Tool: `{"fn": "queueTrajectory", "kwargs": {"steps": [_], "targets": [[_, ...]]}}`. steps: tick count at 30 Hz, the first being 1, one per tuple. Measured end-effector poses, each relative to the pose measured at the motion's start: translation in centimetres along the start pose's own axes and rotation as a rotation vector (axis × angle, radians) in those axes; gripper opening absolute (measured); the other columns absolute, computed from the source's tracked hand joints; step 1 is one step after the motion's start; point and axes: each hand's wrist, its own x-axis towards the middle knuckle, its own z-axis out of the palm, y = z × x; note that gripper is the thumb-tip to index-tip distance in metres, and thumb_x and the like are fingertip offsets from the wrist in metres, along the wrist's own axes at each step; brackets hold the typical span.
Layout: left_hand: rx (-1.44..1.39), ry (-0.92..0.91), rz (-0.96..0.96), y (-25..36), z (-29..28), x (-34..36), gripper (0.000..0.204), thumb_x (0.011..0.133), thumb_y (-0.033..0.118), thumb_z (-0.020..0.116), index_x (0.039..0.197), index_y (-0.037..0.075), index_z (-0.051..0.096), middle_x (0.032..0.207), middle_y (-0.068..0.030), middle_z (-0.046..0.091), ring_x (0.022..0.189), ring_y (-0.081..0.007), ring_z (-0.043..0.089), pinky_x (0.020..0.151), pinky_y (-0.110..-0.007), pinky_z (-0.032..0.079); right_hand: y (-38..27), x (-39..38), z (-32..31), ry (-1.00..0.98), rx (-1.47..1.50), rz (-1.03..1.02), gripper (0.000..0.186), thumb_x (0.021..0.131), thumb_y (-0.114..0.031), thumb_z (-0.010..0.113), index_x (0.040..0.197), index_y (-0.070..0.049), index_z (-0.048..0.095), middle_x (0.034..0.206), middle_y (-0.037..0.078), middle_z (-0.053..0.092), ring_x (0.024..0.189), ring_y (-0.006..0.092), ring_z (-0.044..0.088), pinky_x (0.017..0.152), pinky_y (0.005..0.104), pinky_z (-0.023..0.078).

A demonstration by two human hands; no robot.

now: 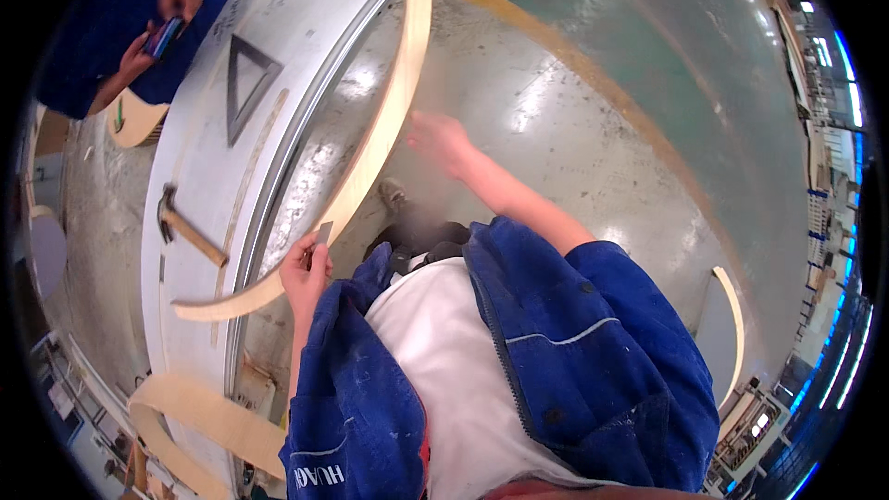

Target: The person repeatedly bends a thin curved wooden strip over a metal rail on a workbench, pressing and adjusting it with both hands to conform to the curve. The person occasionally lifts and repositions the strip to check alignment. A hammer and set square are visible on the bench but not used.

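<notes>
A long curved strip of pale wood (384, 125) sweeps from the top of the view down to the lower left, its lower end above the grey worktable. My left hand (306, 270) is closed at the strip's lower part, with a small flat grey piece (324, 232) sticking up from the fingers against the wood. Whether those fingers also grip the strip is hidden. My right hand (440, 141) is beside the strip's right edge, higher up; motion blurs its fingers, so neither their closure nor contact with the wood is clear.
On the grey worktable (199, 213) lie a hammer (193, 231) and a dark triangular frame (245, 88). Another curved wooden piece (218, 426) is at the lower left. Across the table, another person's hands (162, 28) hold a phone (165, 39). A curved strip (733, 333) is at right.
</notes>
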Motion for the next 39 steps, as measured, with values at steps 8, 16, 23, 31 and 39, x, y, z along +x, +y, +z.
{"fn": "queueTrajectory", "kwargs": {"steps": [8,16,23,31,39], "targets": [[0.086,-0.163,0.121,3.4,11.7,9.8,0.027,0.095,0.003,0.072,0.122,-0.001,0.072,0.084,0.0026,0.062,0.071,-0.0024,0.054,0.062,-0.018,0.044,-12.8,3.2,-6.9,0.190,0.066,0.103,0.037,0.105,-0.020,0.051,0.137,0.000,0.055,0.133,0.014,0.059,0.118,0.0343,0.063,0.103,0.0467,0.053],[0.181,0.082,-0.025,7.8,21.3,13.1,0.021,0.097,0.006,0.068,0.117,-0.003,0.071,0.090,-0.0004,0.068,0.080,-0.0057,0.060,0.072,-0.023,0.049,-19.5,16.2,-7.7,-0.175,0.129,0.136,0.046,0.101,-0.025,0.066,0.136,0.002,0.054,0.125,0.013,0.059,0.109,0.0236,0.063,0.094,0.0388,0.056],[0.213,0.288,-0.100,11.5,27.4,10.1,0.022,0.099,0.010,0.067,0.116,-0.004,0.070,0.088,-0.0003,0.067,0.079,-0.0064,0.058,0.074,-0.023,0.047,-19.3,24.6,-3.6,-0.390,0.003,0.183,0.045,0.099,-0.013,0.065,0.138,0.005,0.049,0.121,0.015,0.064,0.105,0.0261,0.068,0.092,0.0399,0.059],[0.357,0.355,0.071,11.4,30.2,13.5,0.033,0.095,0.006,0.066,0.127,0.001,0.069,0.089,-0.0070,0.063,0.078,-0.0135,0.057,0.072,-0.031,0.048,-19.7,23.4,-5.5,-0.466,-0.029,0.231,0.040,0.098,-0.011,0.067,0.131,0.007,0.055,0.116,0.018,0.069,0.098,0.0264,0.073,0.087,0.0397,0.062],[0.827,0.397,0.316,15.7,35.2,22.8,0.036,0.092,-0.002,0.065,0.126,0.007,0.072,0.080,-0.0127,0.053,0.068,-0.0275,0.055,0.068,-0.038,0.048,-27.0,30.2,-6.3,-0.165,-0.738,-0.470,0.042,0.088,-0.027,0.075,0.114,0.005,0.069,0.092,0.017,0.076,0.076,0.0211,0.074,0.074,0.0355,0.060]]}}
